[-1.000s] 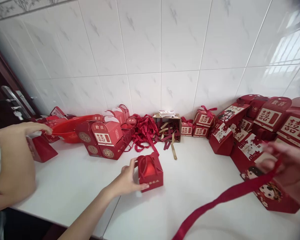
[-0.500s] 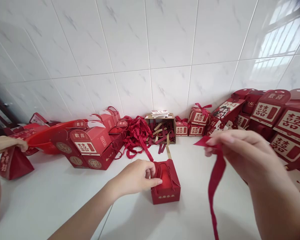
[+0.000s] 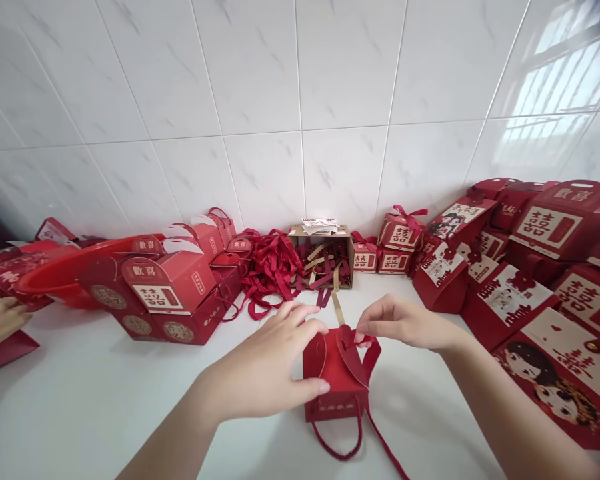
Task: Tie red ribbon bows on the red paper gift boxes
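Note:
A small red gift box (image 3: 331, 404) with gold lettering stands on the white table in front of me, its curved top flaps raised and leaning inward. My left hand (image 3: 265, 360) spans the box's left side, thumb by the front edge and fingers toward the back. At the right flap, my right hand (image 3: 397, 323) pinches a dark red ribbon (image 3: 371, 357), whose tail trails down past the box's right side onto the table. One twisted cord handle (image 3: 341, 457) hangs forward over the front. The ribbon's end inside my right fingers is partly hidden.
Behind the box lie a heap of red ribbons (image 3: 273, 270) and a carton of ribbon strips (image 3: 349, 260). Red boxes (image 3: 180, 280) and a red basin (image 3: 55, 277) stand left; stacked wedding boxes (image 3: 545, 220) crowd the right. Another person's hand (image 3: 0, 317) is at far left.
My right hand has brought the ribbon from the right to the box's top flap. My left hand has spread wider along the box's side. One cord handle now hangs over the front.

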### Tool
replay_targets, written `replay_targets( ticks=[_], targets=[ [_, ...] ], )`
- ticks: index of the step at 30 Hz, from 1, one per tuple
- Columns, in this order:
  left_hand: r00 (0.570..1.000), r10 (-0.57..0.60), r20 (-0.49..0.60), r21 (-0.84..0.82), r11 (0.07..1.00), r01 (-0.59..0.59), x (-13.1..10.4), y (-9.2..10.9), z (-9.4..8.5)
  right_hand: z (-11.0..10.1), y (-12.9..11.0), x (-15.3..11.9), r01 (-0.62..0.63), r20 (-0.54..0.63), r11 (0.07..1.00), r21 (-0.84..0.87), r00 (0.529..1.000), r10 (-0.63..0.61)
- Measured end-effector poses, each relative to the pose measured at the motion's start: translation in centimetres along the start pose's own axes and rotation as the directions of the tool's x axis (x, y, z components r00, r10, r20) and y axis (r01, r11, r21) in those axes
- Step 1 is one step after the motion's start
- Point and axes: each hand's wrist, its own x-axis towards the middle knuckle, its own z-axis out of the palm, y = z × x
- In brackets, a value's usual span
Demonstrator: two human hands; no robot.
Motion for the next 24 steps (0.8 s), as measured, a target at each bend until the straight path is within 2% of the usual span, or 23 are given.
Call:
replay_targets(
  ticks=[4, 8, 15, 20, 24],
  targets=[
    [0.984, -0.148, 0.098, -0.121, 0.980, 0.160, 1.8, -0.1, 1.8, 0.2, 0.1, 0.2, -0.017, -0.010, 0.999, -0.035, 1.000, 0.017],
    [0.967, -0.175, 0.183, -0.199, 0.957, 0.210, 3.0, -0.5, 3.1, 0.4, 0.2, 0.3, -0.033, 0.020, 0.996, -0.085, 0.999, 0.035],
    [0.978, -0.137, 0.155, -0.390, 0.902, 0.188, 4.3, -1.4, 4.1, 0.7, -0.1, 0.2, -0.030, 0.051, 0.993, -0.118, 0.998, 0.036],
    [0.968, -0.110, 0.224, -0.490, 0.846, 0.210, 4.5, -1.8, 3.9, 1.0, -0.2, 0.0, -0.012, 0.058, 0.991, -0.131, 0.998, 0.020],
    [0.985, -0.091, 0.144, -0.510, 0.846, 0.153, 4.4, -1.9, 4.1, 1.2, -0.3, -0.1, -0.021, 0.063, 0.987, -0.159, 0.998, 0.031]
  ],
)
